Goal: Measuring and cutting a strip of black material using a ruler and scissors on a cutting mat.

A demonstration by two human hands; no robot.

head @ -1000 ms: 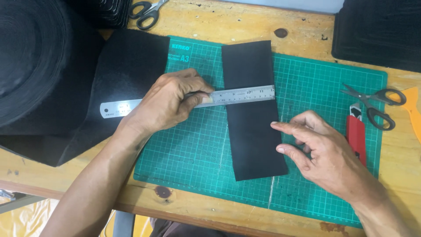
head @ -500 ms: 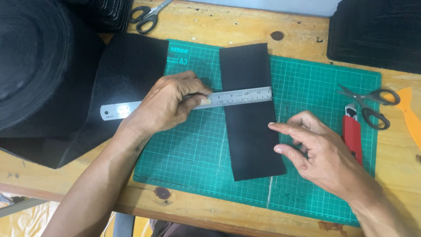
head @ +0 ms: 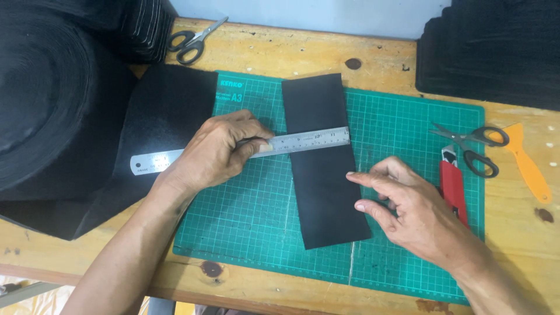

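Observation:
A black rectangular strip of material lies lengthwise on a green cutting mat. A steel ruler crosses the strip's upper half. My left hand presses down on the ruler just left of the strip. My right hand rests on the mat, its fingertips touching the strip's right edge; it holds nothing.
A red utility knife and grey-handled scissors lie right of my right hand, beside an orange tool. A big black roll fills the left. More scissors sit at the back. Black sheets are stacked far right.
The view has shifted slightly. My right fingers have slid up a little along the strip's right edge. The ruler and left hand stay in place.

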